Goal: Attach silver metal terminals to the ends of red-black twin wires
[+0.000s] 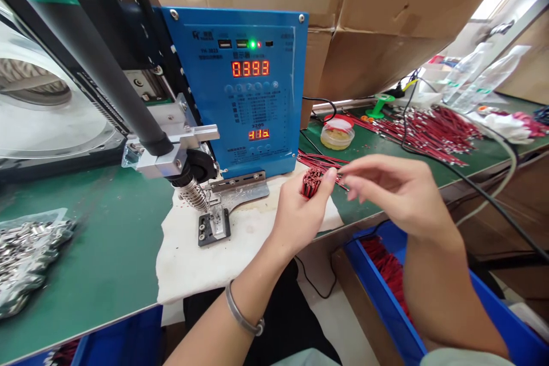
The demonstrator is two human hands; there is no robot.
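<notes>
Right now I am clutching a bundle of red wires (311,182) upright in my left hand (300,214), just in front of the blue soldering machine (240,86). My right hand (392,194) is pinching, loosely it seems, at one wire near the top, though blur hides the fingertips. I judge I am singling out one wire; next it needs a clean pull and aiming toward the small fixture (213,224) under the iron tip (195,194).
</notes>
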